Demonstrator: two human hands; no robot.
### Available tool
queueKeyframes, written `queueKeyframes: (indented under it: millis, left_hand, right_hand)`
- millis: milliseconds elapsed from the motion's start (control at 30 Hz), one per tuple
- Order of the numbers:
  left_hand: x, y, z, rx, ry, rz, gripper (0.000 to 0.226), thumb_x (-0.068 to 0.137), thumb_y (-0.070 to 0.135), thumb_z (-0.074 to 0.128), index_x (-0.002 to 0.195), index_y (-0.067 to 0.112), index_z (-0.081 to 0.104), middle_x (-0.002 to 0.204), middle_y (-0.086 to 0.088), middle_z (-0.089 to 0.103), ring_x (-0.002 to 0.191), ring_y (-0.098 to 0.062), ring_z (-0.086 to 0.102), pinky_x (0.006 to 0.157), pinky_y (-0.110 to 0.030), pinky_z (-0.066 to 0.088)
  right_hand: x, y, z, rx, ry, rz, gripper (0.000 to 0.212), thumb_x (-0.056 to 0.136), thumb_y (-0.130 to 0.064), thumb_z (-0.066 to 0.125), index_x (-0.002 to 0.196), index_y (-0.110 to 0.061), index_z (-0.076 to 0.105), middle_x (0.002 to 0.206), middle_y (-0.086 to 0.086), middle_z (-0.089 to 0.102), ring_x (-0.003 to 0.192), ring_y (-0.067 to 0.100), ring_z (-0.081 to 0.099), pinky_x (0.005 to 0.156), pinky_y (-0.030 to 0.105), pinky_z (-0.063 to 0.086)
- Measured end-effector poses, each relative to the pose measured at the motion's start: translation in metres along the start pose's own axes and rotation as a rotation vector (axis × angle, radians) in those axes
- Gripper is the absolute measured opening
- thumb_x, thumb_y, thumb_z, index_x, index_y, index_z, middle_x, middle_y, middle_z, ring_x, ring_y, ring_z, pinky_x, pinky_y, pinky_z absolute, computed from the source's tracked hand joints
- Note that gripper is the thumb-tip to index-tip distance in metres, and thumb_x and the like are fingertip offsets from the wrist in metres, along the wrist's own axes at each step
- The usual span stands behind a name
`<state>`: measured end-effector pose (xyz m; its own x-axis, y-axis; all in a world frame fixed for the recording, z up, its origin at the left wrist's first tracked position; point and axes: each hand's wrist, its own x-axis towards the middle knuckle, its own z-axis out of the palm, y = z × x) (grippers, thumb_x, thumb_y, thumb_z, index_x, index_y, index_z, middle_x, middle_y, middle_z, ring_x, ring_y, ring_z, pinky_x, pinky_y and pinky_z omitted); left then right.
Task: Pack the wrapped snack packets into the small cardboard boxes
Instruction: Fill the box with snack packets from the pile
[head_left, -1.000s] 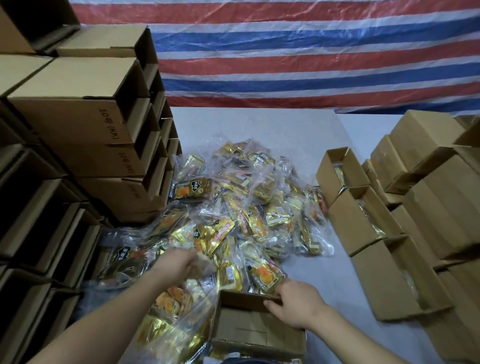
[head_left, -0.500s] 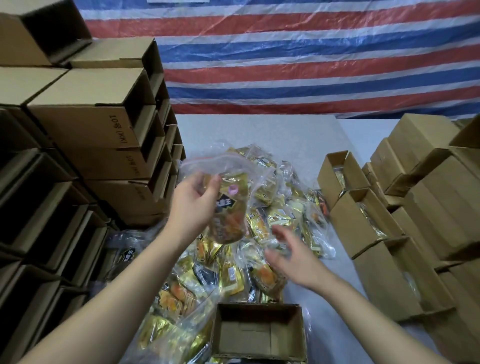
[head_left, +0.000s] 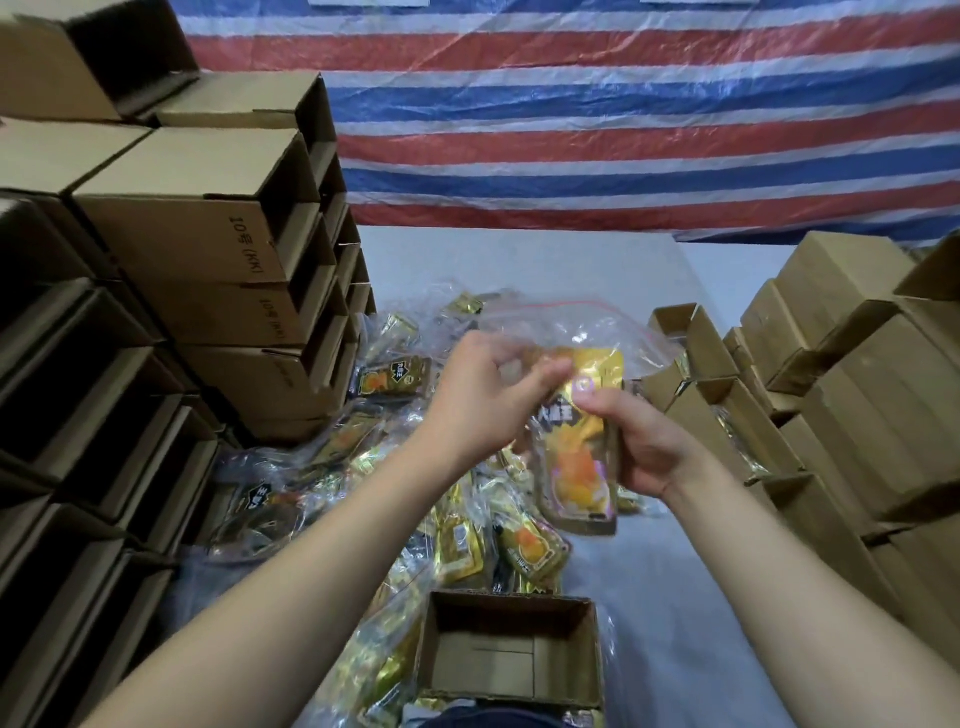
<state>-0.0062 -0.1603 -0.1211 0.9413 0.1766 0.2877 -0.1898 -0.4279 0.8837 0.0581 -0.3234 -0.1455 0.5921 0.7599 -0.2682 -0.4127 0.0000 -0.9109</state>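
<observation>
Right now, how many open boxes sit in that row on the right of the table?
3 show: the far open box, the middle open box, and the near open box closest to the person. The stacked cartons beside them may hide others.

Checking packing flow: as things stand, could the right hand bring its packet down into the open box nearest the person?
Probably yes. The right hand grips the snack packet above the pile, and the open box below looks empty, with nothing over its mouth. The left hand pinches the bag's top.
</observation>
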Motion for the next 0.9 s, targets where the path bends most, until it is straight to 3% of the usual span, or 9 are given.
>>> queueKeyframes:
  millis: [133,233,300,367,467,600,700,767,900]
  left_hand:
    - [-0.047,-0.055,-0.02,0.058,-0.338,-0.233,0.031,0.087,0.058,0.059,0.11,0.038,0.064,0.099,0.01,0.068,0.086,0.003,0.062,0.076,-0.014,0.05]
    - [-0.106,-0.119,-0.024,0.213,-0.632,-0.458,0.05,0.092,0.056,0.056,0.136,0.034,0.052,0.129,0.02,0.056,0.113,0.007,0.054,0.101,-0.023,0.047]
    - [-0.138,-0.15,-0.018,0.292,-0.748,-0.546,0.05,0.095,0.055,0.052,0.14,0.033,0.048,0.135,0.021,0.05,0.124,0.001,0.049,0.109,-0.026,0.04]
    - [-0.155,-0.164,-0.013,0.219,-0.724,-0.615,0.039,0.1,0.048,0.047,0.137,0.034,0.053,0.138,0.017,0.052,0.128,-0.004,0.049,0.112,-0.028,0.037]
    - [-0.158,-0.168,-0.008,0.13,-0.657,-0.64,0.029,0.103,0.04,0.044,0.124,0.03,0.061,0.127,0.006,0.062,0.113,-0.009,0.059,0.104,-0.035,0.048]
    - [-0.153,-0.165,-0.003,0.12,-0.638,-0.648,0.028,0.102,0.044,0.042,0.107,0.034,0.067,0.09,0.014,0.066,0.078,-0.002,0.06,0.076,-0.024,0.053]
    - [-0.155,-0.167,0.003,0.161,-0.572,-0.606,0.022,0.103,0.042,0.044,0.097,0.041,0.065,0.079,0.022,0.06,0.074,0.007,0.055,0.068,-0.012,0.042]
    - [-0.159,-0.169,0.006,0.155,-0.545,-0.601,0.022,0.102,0.044,0.044,0.094,0.04,0.065,0.08,0.017,0.062,0.073,0.004,0.055,0.066,-0.015,0.041]
    - [-0.165,-0.173,0.008,0.144,-0.504,-0.611,0.02,0.101,0.046,0.046,0.101,0.04,0.065,0.095,0.012,0.07,0.089,-0.002,0.062,0.081,-0.021,0.049]
  right_hand:
    - [-0.019,0.033,-0.007,-0.114,0.037,0.118,0.046,0.085,-0.044,0.069,0.118,-0.012,0.065,0.106,0.015,0.074,0.092,0.027,0.073,0.075,0.035,0.059]
    - [-0.032,0.063,-0.007,-0.219,0.028,0.266,0.054,0.079,-0.05,0.069,0.113,-0.009,0.063,0.092,0.008,0.076,0.082,0.021,0.074,0.072,0.031,0.058]
    - [-0.034,0.082,-0.001,-0.348,-0.02,0.31,0.056,0.079,-0.053,0.075,0.112,-0.01,0.062,0.095,0.004,0.074,0.087,0.019,0.07,0.083,0.037,0.058]
    - [-0.03,0.095,0.01,-0.491,-0.111,0.339,0.039,0.079,-0.05,0.066,0.108,-0.023,0.063,0.095,-0.001,0.068,0.088,0.018,0.064,0.086,0.041,0.052]
    - [-0.022,0.116,0.022,-0.821,-0.311,0.365,0.008,0.086,-0.057,0.057,0.091,-0.052,0.061,0.09,-0.014,0.062,0.084,0.006,0.06,0.08,0.028,0.049]
    - [-0.012,0.156,0.032,-1.082,-0.325,0.391,0.027,0.088,-0.053,0.054,0.077,-0.028,0.058,0.07,-0.011,0.059,0.066,0.007,0.056,0.06,0.026,0.041]
    - [-0.002,0.193,0.033,-1.271,-0.365,0.416,0.036,0.084,-0.059,0.055,0.103,-0.028,0.061,0.099,0.0,0.068,0.09,0.022,0.064,0.074,0.03,0.048]
    - [0.004,0.212,0.03,-1.355,-0.377,0.508,0.063,0.081,-0.065,0.058,0.132,-0.028,0.051,0.125,0.005,0.063,0.11,0.029,0.061,0.094,0.036,0.05]
    - [0.008,0.223,0.02,-1.117,-0.32,0.728,0.091,0.073,-0.058,0.069,0.151,-0.028,0.033,0.141,-0.003,0.051,0.121,0.018,0.053,0.101,0.027,0.042]
